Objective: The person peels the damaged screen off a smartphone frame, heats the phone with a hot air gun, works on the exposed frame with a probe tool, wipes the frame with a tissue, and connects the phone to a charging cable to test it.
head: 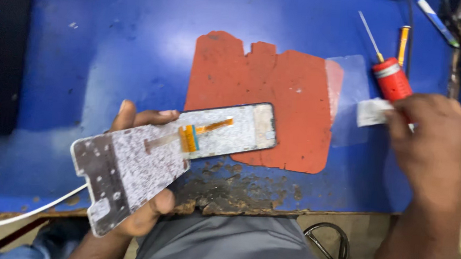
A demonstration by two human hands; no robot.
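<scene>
The left hand (140,204) has its grip closed around a phone frame (126,176), with the screen panel (230,132) just beyond its fingers. The right hand (432,142) pinches a white scrap (371,111), a red bottle (392,79) just beyond it on the blue tabletop (112,58).

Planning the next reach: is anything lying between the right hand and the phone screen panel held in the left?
Nothing raised. Between the right hand and the phone screen panel in the left hand lie only the flat red-orange mat and clear film sheet.

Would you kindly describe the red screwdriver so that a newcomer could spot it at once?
Start at the blue worktable and go right past the red-orange mat. Just above the right hand lies the screwdriver: a stout red handle with a thin metal shaft pointing up-left, unlike the slim orange tool beside it.
</scene>
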